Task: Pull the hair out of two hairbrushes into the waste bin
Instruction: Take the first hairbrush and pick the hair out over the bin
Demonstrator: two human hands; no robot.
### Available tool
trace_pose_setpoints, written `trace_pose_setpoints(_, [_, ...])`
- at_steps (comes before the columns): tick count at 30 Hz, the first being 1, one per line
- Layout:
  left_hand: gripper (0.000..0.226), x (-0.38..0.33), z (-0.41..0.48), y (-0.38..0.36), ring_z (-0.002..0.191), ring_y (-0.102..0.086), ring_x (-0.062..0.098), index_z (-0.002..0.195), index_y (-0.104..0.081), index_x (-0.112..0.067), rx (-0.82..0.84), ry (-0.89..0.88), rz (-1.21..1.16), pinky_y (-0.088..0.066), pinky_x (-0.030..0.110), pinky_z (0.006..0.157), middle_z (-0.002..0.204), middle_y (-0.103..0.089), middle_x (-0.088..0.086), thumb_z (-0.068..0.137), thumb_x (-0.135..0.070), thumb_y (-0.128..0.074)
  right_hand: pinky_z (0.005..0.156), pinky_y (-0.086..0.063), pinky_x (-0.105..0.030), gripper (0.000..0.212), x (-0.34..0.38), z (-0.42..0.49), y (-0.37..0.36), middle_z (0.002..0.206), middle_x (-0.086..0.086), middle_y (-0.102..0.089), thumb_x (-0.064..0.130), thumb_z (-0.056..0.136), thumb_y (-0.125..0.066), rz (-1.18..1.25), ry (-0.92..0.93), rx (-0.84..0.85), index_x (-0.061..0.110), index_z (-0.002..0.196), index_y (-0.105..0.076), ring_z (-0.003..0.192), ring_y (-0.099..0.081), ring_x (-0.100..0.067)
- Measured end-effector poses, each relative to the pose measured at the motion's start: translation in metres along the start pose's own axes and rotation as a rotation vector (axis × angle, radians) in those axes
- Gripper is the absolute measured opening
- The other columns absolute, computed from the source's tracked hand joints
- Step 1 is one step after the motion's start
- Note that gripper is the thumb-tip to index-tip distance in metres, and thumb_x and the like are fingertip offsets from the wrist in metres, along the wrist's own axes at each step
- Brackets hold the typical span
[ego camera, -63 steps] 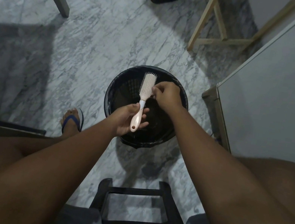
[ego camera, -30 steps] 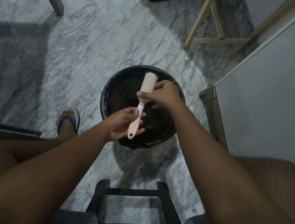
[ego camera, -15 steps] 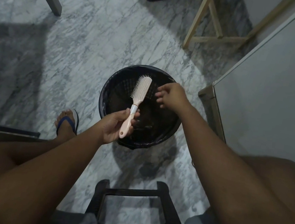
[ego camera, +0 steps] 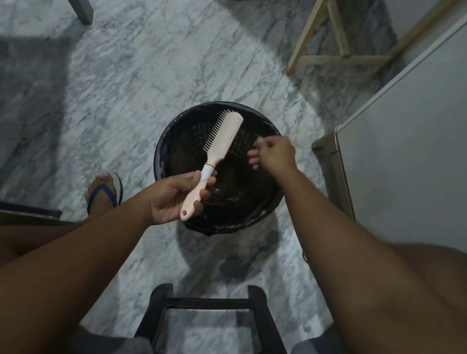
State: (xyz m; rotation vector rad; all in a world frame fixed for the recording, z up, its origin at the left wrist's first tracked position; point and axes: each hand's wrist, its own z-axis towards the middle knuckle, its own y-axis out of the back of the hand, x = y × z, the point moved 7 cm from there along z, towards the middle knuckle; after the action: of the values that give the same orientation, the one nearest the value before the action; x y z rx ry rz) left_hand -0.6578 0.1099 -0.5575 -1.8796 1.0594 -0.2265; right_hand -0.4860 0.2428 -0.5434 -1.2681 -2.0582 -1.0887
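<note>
Head view: a second ago the right hand (ego camera: 277, 153) was on the bristles of the brush (ego camera: 218, 150); now it has come off to the right and hangs over the bin (ego camera: 165, 149), apart from the brush, its grip curled with fingertips pressed together; whether a tuft of hair is pinched there I cannot tell, it is too small and dark to see. The left hand (ego camera: 174, 197) still holds the brush by its handle, grip closed round it, and has tilted the head so the bristles face left, above the bin's mouth; the brush touches neither the bin nor the right hand. I judge this as one pull finished and the hair being let go into the bin; the bristles look pale and mostly clean, so this brush seems near done. Counted: one brush in view, though the task names two, so the second is out of sight; one bin, black, on the marble floor (ego camera: 118, 78); two hands at work; one black stool (ego camera: 216, 305) between the knees.
</note>
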Motion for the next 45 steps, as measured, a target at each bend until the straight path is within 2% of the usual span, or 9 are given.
trace_pose_setpoints(4, [0.064, 0.001, -0.002, -0.001, 0.077, -0.063, 0.014, 0.128, -0.054, -0.007, 0.025, 0.045, 0.023, -0.055, 0.029, 0.058, 0.102, -0.066, 0.003, 0.072, -0.012, -0.085, 0.105, -0.047, -0.039, 0.073, -0.02, -0.006, -0.024, 0.141, -0.02, -0.052, 0.018, 0.085, -0.073, -0.706, 0.075, 0.235, 0.005, 0.147, -0.038, 0.123, -0.056, -0.033])
trace_pose_setpoints(6, [0.061, 0.004, -0.003, -0.005, 0.077, -0.064, 0.014, 0.126, -0.053, -0.006, 0.056, 0.086, 0.051, -0.054, 0.028, 0.058, 0.101, -0.065, 0.004, 0.074, -0.012, -0.083, 0.102, -0.048, -0.031, 0.104, -0.001, -0.012, -0.026, 0.141, -0.013, -0.052, 0.023, 0.072, -0.086, -0.41, 0.27, 0.141, 0.017, 0.155, -0.023, 0.119, -0.058, -0.026])
trace_pose_setpoints(13, [0.047, 0.009, -0.007, -0.008, 0.078, -0.064, 0.016, 0.122, -0.057, -0.005, 0.105, 0.146, 0.076, -0.055, 0.029, 0.06, 0.102, -0.065, 0.006, 0.081, -0.009, -0.077, 0.085, -0.052, -0.013, 0.02, 0.045, -0.014, -0.002, 0.103, -0.006, -0.076, 0.011, 0.089, -0.069, 0.049, 0.459, -0.132, 0.007, 0.107, -0.076, 0.095, -0.069, -0.008])
trace_pose_setpoints(18, [0.033, 0.006, -0.007, 0.0, 0.078, -0.064, 0.015, 0.115, -0.064, -0.004, 0.015, 0.094, 0.099, -0.056, 0.031, 0.062, 0.101, -0.064, 0.005, 0.084, -0.011, -0.072, 0.063, -0.062, -0.039, 0.039, 0.034, -0.002, 0.011, 0.082, -0.002, -0.073, 0.036, 0.105, -0.041, 0.248, 0.201, -0.177, 0.008, 0.107, -0.068, 0.07, -0.071, -0.017])
trace_pose_setpoints(25, [0.035, 0.005, 0.005, 0.008, 0.082, -0.062, 0.018, 0.124, -0.064, -0.004, -0.271, -0.069, 0.231, -0.057, 0.035, 0.066, 0.103, -0.069, 0.006, 0.089, -0.008, -0.062, 0.096, -0.046, -0.029, 0.082, 0.058, -0.023, -0.027, 0.134, 0.0, -0.059, 0.061, 0.063, -0.082, -0.302, 0.407, 0.037, 0.021, 0.131, -0.056, 0.121, -0.052, -0.013])
trace_pose_setpoints(30, [0.038, 0.008, 0.01, 0.001, 0.08, -0.063, 0.018, 0.13, -0.06, -0.003, -0.277, -0.108, 0.24, -0.056, 0.036, 0.066, 0.099, -0.072, 0.005, 0.093, -0.006, -0.059, 0.085, -0.052, -0.027, 0.026, 0.076, -0.022, -0.011, 0.1, -0.004, -0.075, 0.032, 0.085, -0.073, -0.229, 0.455, -0.253, 0.012, 0.101, -0.077, 0.096, -0.067, -0.015])
trace_pose_setpoints(34, [0.038, 0.009, 0.008, 0.0, 0.079, -0.062, 0.017, 0.132, -0.057, -0.001, -0.258, -0.095, 0.214, -0.056, 0.034, 0.064, 0.091, -0.071, 0.005, 0.095, -0.007, -0.057, 0.065, -0.043, -0.023, 0.039, 0.079, -0.014, -0.007, 0.075, -0.013, -0.073, 0.035, 0.096, -0.059, -0.272, 0.38, -0.204, 0.003, 0.082, -0.077, 0.072, -0.067, -0.019])
trace_pose_setpoints(40, [0.034, 0.005, 0.006, -0.003, 0.08, -0.061, 0.016, 0.123, -0.059, -0.003, -0.212, -0.108, 0.107, -0.057, 0.033, 0.064, 0.097, -0.069, 0.006, 0.091, -0.012, -0.058, 0.059, -0.061, -0.032, 0.028, 0.057, -0.003, 0.003, 0.088, -0.009, -0.073, 0.027, 0.101, -0.055, 0.361, 0.087, -0.161, 0.006, 0.09, -0.07, 0.073, -0.073, -0.022])
trace_pose_setpoints(45, [0.034, 0.002, 0.005, 0.006, 0.078, -0.064, 0.015, 0.128, -0.056, -0.002, -0.272, -0.153, 0.097, -0.057, 0.032, 0.065, 0.097, -0.068, 0.005, 0.096, -0.014, -0.056, 0.075, -0.061, -0.051, 0.025, 0.043, -0.005, -0.006, 0.101, -0.02, -0.072, 0.013, 0.1, -0.045, 0.027, 0.142, -0.12, -0.001, 0.099, -0.067, 0.083, -0.072, -0.031])
